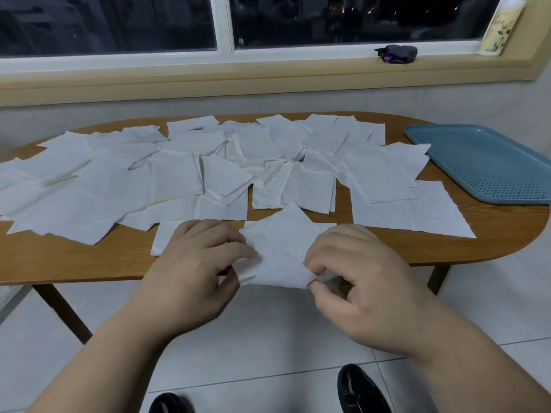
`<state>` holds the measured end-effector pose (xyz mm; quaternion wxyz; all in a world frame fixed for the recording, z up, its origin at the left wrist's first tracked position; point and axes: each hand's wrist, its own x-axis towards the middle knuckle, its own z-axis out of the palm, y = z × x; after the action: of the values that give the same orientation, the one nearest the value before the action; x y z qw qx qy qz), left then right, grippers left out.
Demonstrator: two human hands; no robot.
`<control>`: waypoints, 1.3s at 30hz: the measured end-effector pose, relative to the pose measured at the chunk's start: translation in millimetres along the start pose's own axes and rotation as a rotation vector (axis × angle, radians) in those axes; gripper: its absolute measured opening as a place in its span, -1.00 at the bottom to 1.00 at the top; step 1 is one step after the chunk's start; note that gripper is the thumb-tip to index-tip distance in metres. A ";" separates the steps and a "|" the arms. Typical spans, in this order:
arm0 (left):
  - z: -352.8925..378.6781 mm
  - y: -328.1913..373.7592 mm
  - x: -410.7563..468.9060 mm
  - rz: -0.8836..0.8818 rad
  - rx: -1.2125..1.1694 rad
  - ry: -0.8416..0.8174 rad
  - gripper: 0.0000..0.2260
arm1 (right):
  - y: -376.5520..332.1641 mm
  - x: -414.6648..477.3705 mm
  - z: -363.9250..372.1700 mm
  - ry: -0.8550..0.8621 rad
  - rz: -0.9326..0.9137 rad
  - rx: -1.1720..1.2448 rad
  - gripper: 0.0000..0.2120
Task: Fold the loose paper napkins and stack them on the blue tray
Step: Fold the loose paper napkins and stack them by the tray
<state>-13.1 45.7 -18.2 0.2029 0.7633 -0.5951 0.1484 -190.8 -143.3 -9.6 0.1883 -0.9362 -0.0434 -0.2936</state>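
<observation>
**Head view: one napkin being held at the near edge of the table**

Both hands are holding a single white napkin (278,248) over the near edge of the wooden table (74,259), about midway along it. The left hand (196,263) is gripping the napkin's left side, with its fingers curled over the paper and the thumb below. The right hand (357,278) is pinching the napkin's lower right corner between thumb and forefinger, while its other fingers are bending loosely above. The napkin's upper corner is pointing toward the far edge, and its lower edge is hanging just past the table's rim.

The loose napkins (179,177) are lying flat and overlapping one another across most of the tabletop, from the left end to near the right end. The blue tray (489,165) is sitting at the far right end of the table, with the nearest napkin just beside its left rim. A dark bundle (398,53) is resting on the window sill behind. Two black shoes (362,391) are showing on the tiled floor below.
</observation>
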 end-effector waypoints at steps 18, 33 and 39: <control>-2.8 55.6 -14.9 -0.247 -0.330 0.221 -0.91 | 13.8 -5.3 -19.3 -0.100 0.313 0.000 -0.68; -5.0 40.4 3.7 -0.661 -0.515 0.295 -0.82 | 26.9 32.4 4.0 0.123 0.424 0.355 -0.78; -1.3 32.0 11.7 -0.764 -0.502 0.297 -0.81 | 30.1 30.6 1.8 -0.003 0.346 0.373 -0.58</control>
<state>-41.1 29.7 -7.4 0.5038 0.8254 -0.2540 0.0222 -158.8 -171.3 -3.5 0.4050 -0.8792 0.0639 -0.2427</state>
